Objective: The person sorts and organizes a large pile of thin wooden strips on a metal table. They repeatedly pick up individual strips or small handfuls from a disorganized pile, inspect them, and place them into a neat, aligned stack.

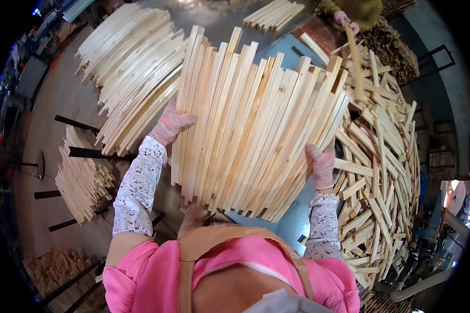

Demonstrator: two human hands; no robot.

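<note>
A wide bundle of pale wooden strips (245,130) spans the space in front of me, the strips side by side with uneven far ends. My left hand (173,122), in a pinkish knit glove, presses against the bundle's left side with its thumb over the top. At the right side my right hand (321,163), gloved alike, clamps the bundle with its thumb on the edge strips. The fingers of both hands are mostly hidden behind the wood. Patterned sleeve covers reach down both my forearms.
Neatly laid wooden strips (136,68) stand at the far left, with a smaller stack (83,175) below and dark metal bars (91,152) jutting out. A jumbled heap of strips (381,193) fills the right. Beyond it, a co-worker's gloved hand (345,22) holds a strip.
</note>
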